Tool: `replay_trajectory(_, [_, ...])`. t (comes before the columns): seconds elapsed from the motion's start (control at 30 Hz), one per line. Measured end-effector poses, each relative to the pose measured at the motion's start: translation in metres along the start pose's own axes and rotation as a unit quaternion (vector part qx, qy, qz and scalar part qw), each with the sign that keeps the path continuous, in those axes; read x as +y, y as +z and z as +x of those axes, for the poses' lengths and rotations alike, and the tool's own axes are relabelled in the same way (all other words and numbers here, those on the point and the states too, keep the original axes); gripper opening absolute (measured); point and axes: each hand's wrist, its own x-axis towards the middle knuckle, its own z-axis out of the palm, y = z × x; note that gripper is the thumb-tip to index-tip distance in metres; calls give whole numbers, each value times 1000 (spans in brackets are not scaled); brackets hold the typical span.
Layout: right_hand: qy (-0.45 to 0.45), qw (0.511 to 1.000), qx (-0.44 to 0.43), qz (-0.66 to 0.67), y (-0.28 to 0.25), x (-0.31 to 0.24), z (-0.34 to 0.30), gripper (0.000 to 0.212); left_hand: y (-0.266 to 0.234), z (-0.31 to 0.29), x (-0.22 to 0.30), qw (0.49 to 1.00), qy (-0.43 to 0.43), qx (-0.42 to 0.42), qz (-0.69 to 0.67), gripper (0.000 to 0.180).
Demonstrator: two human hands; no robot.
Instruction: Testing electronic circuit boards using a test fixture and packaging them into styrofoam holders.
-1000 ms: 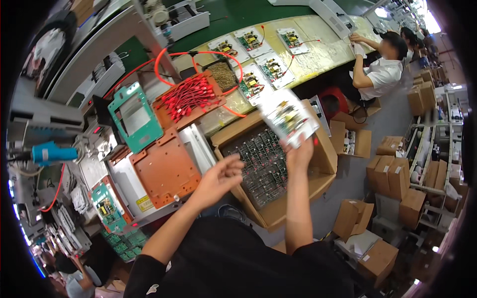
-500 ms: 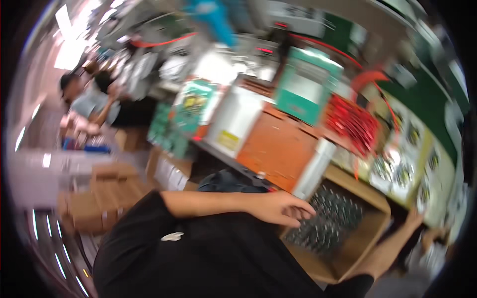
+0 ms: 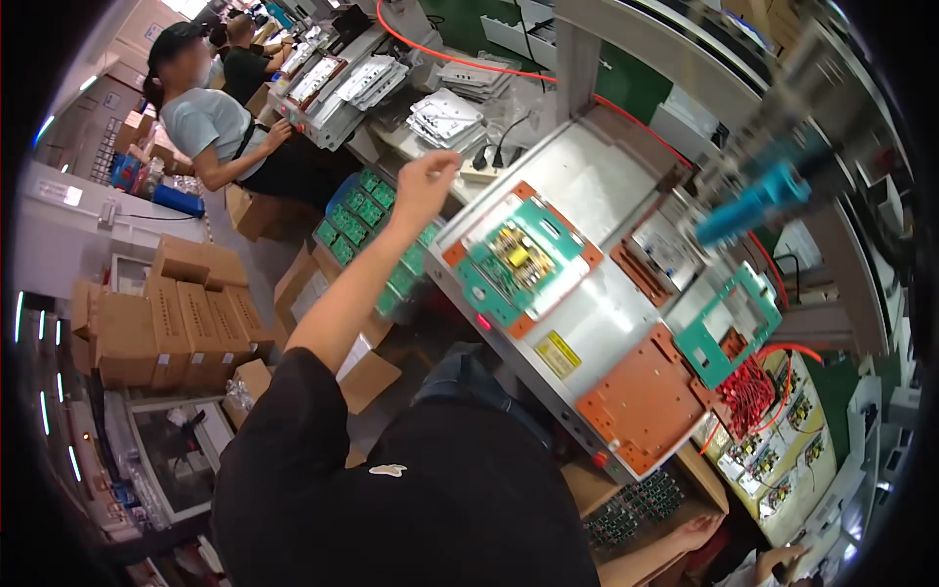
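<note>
My left hand (image 3: 426,186) is raised at the left end of the machine bench, beside a power strip (image 3: 479,168) and a stack of white metal plates (image 3: 446,119). Its fingers are bent together and nothing shows in them. Low on the right, my right hand (image 3: 693,534) is at the edge of a cardboard box (image 3: 706,479) that holds many small dark-green circuit boards (image 3: 636,509). Its fingers are loosely curved, apart, with nothing seen in them. On the bench, a green fixture frame (image 3: 481,293) surrounds a populated circuit board (image 3: 518,256).
An orange fixture plate (image 3: 641,401) lies at the bench's right, near a green frame (image 3: 712,347) and red wires (image 3: 745,396). A blue tool (image 3: 753,207) hangs above. Green board panels (image 3: 354,217) and cartons (image 3: 156,333) stand left. A co-worker (image 3: 205,117) sits far left.
My left hand has moved from over the box of boards up and left to the power strip. My right hand has moved down and left to the box edge. The view has shifted.
</note>
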Motion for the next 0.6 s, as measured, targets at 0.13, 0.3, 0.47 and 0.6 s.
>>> replay_trajectory(0.13, [9,998,48,-31,-74,13,-84,34,-16,116,-126,970,154,39,186,29])
replay_trajectory(0.3, [-17,970,129,-206,-64,-40,-213,33,-5,197,-214,963,-67,51,256,61])
replay_trajectory(0.47, [-10,949,124,-291,-53,-69,-290,29,-21,234,-237,961,-124,-27,245,60])
replay_trajectory(0.6, [-50,945,48,-321,-50,-78,-288,25,-36,232,-199,966,-16,-26,255,46])
